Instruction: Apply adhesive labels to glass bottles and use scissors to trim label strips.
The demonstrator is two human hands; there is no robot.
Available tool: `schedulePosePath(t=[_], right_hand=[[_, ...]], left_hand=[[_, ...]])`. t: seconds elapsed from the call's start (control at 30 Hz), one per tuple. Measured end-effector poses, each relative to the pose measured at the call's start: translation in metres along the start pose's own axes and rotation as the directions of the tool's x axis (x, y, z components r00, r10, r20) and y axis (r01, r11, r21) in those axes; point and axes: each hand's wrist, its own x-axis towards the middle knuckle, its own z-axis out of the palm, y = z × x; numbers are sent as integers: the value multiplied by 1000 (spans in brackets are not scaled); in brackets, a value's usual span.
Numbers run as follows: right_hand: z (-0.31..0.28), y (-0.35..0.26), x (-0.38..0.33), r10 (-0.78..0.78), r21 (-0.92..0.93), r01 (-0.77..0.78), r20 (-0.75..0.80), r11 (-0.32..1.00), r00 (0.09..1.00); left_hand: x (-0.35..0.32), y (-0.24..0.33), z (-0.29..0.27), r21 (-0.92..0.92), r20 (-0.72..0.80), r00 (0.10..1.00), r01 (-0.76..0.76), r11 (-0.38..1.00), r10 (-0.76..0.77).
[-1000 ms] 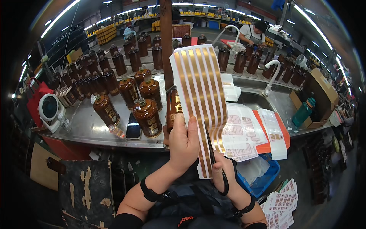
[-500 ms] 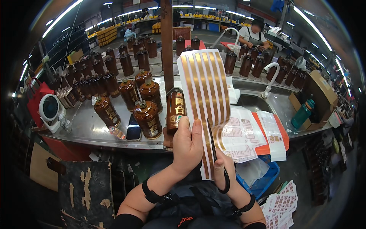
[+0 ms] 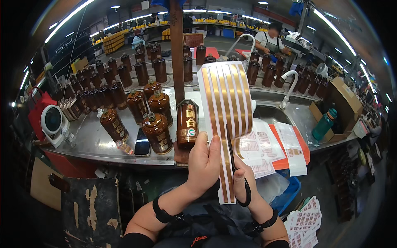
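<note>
My left hand (image 3: 203,165) pinches the left edge of a white sheet with long gold stripes (image 3: 231,91), thumb in front. The sheet stands upright before me, its right side curling over. Black-handled scissors (image 3: 248,193) are gripped in my right hand (image 3: 243,180). Their blades point up and lie along a gap between two stripes, with the lower part of the sheet hanging left of them. Just left of the sheet, a brown bottle with gold lettering (image 3: 187,126) leans on a dark rest at the counter edge.
More brown bottles (image 3: 157,132) and a phone (image 3: 142,142) stand or lie on the metal counter (image 3: 95,142). Rightward are printed sheets (image 3: 260,149), an orange folder (image 3: 304,144), a sink (image 3: 271,113), a tap (image 3: 288,89) and a teal bottle (image 3: 324,125). A co-worker (image 3: 271,41) sits beyond.
The striped sheet and my left hand are slightly lower. The scissor blades reach a little further up the sheet. The whole view has shifted slightly, and the co-worker's head and arms have moved.
</note>
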Motion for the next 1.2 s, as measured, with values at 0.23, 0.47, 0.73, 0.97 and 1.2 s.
schedulePosePath(t=[0.23, 0.47, 0.73, 0.97, 1.2], right_hand=[[0, -2, -4, 29, 3, -29, -32, 1000, 999], [1, -1, -5, 26, -15, -27, -44, 1000, 999], [-8, 0, -16, 67, -63, -64, 59, 996, 996], [-10, 2, -23, 76, -71, -72, 50, 995, 996], [-14, 11, -23, 188, 18, -190, 69, 982, 980]], left_hand=[[-1, 7, -4, 23, 139, 981, 132, 991, -134], [-3, -4, 3, -83, 29, 999, 45, 996, -43], [22, 3, -18, -168, 135, 971, 216, 962, -195], [33, 7, -17, -175, 249, 956, 199, 964, -152], [23, 10, -10, -120, 283, 947, 189, 975, -149]])
